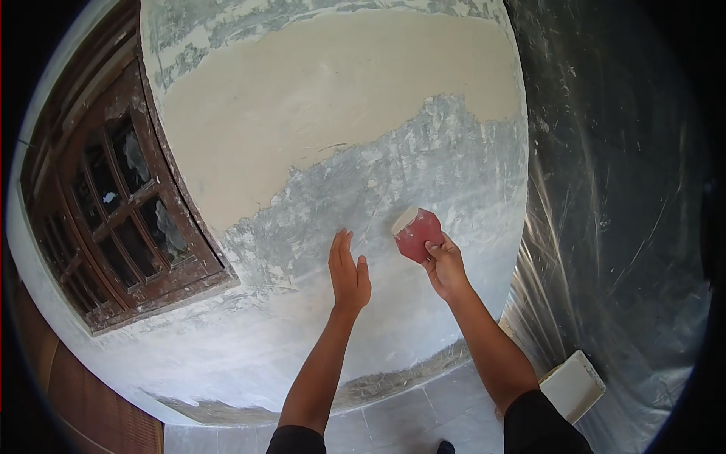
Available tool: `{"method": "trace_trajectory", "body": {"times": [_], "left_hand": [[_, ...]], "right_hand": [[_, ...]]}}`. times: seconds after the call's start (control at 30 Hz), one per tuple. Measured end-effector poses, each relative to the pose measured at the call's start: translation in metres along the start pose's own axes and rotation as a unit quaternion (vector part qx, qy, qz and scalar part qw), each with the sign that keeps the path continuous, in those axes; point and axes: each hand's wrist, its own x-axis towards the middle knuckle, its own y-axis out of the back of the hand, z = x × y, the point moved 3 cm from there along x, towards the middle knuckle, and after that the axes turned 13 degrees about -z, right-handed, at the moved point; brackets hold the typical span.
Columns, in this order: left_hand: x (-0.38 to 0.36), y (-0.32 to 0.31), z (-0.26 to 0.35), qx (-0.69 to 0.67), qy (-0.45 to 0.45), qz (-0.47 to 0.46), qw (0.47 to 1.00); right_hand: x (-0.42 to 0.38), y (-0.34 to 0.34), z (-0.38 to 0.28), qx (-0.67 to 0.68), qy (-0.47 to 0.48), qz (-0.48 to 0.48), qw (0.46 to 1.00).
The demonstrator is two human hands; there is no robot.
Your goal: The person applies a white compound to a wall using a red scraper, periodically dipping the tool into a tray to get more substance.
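In my right hand (448,271) is a red flat scraper (418,236), gripped at its lower edge with the thumb on its face. Pale filler coats the scraper's upper left edge. My left hand (349,272) is raised in front of the wall with its fingers stretched and nothing in it; whether it touches the wall I cannot tell. Behind both hands the wall (302,250) is patchy grey and white. Smooth beige filler (302,98) covers its upper part, with a ragged lower edge.
A brown wooden window (136,204) with glass panes is at the left. Plastic sheeting (612,189) hangs at the right. A whitish rectangular container (573,386) stands low at the right on the grey tiled floor (393,416). Brown woodwork (98,401) shows at the lower left.
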Motion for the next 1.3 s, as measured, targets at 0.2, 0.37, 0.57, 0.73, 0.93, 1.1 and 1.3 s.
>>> {"method": "trace_trajectory", "body": {"times": [0.2, 0.37, 0.57, 0.73, 0.93, 1.1, 1.3], "left_hand": [[0.021, 0.058, -0.022, 0.136, -0.036, 0.039, 0.989], [0.033, 0.093, -0.033, 0.211, -0.053, 0.049, 0.975], [0.066, 0.140, -0.051, 0.324, -0.104, 0.097, 0.935], [0.076, 0.156, -0.086, 0.398, -0.171, 0.113, 0.894], [0.069, 0.155, -0.108, 0.435, -0.211, 0.136, 0.865], [0.066, 0.157, -0.112, 0.399, -0.236, 0.143, 0.875], [0.066, 0.160, -0.112, 0.363, -0.218, 0.192, 0.885]], "right_hand": [[0.049, -0.045, 0.012, -0.018, -0.005, -0.046, 0.999], [0.069, -0.077, 0.023, -0.071, 0.023, -0.059, 0.995], [0.068, -0.128, 0.024, -0.276, 0.143, -0.043, 0.950], [0.060, -0.166, 0.031, -0.444, 0.238, -0.014, 0.864], [0.069, -0.197, 0.064, -0.586, 0.399, 0.009, 0.705], [0.087, -0.205, 0.112, -0.642, 0.433, 0.042, 0.631], [0.100, -0.209, 0.147, -0.720, 0.410, 0.080, 0.554]]}}
